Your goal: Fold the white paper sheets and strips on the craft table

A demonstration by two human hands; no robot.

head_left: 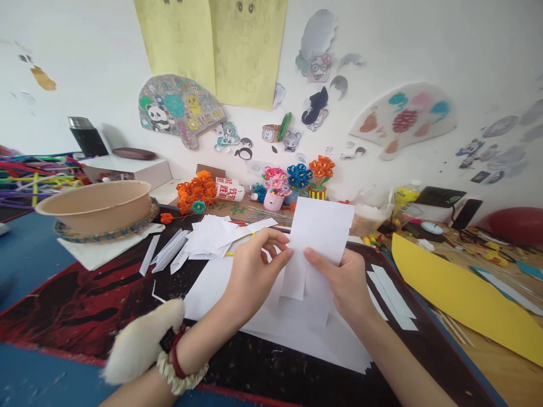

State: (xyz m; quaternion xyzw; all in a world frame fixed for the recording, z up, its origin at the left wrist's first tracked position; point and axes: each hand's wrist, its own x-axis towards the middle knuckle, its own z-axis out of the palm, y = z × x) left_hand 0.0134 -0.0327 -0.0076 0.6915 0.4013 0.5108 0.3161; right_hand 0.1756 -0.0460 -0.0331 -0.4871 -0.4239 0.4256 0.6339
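Observation:
Upright above the mat, a piece of white paper point(321, 226) is held in my right hand point(350, 277), its thumb pressed flat on the front. My left hand point(257, 274) pinches at the paper's left edge, thumb and forefinger together. A narrower white strip point(293, 280) hangs below the pinch; whether it is joined to the held piece I cannot tell. Under both hands lie large white sheets point(263, 319). Cut white paper pieces point(212, 237) are heaped beyond my left hand, and white strips point(392, 297) lie right of my right hand.
A dark red-and-black mat point(97, 305) covers the blue table. At left stands a beige basin point(95, 206). Pipe-cleaner flowers point(197, 192) and small flower pots point(275, 199) line the back by the wall. Yellow card point(462, 299) lies at right.

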